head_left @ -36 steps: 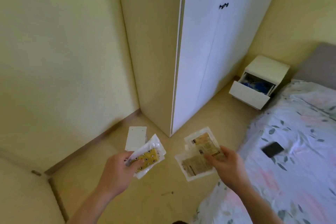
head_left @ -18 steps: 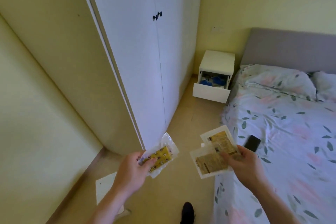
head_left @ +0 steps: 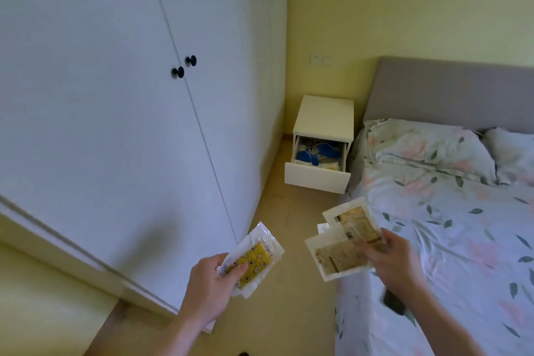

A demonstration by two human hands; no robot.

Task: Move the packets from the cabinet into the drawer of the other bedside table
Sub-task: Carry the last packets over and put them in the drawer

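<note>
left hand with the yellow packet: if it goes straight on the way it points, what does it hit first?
Likely nothing soon: the left hand points its yellow packet over bare floor toward the open drawer. Depth unclear.

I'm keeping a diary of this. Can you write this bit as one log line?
left hand: holds yellow packet | right hand: holds brown packets | drawer: open, ahead

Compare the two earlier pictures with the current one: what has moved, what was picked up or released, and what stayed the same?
The view has swung right and nearer the open drawer of the bedside table, which now lies ahead beside the bed. Nothing was picked up or released. The left hand still grips the yellow packet; the right hand still holds the brown packets.
</note>
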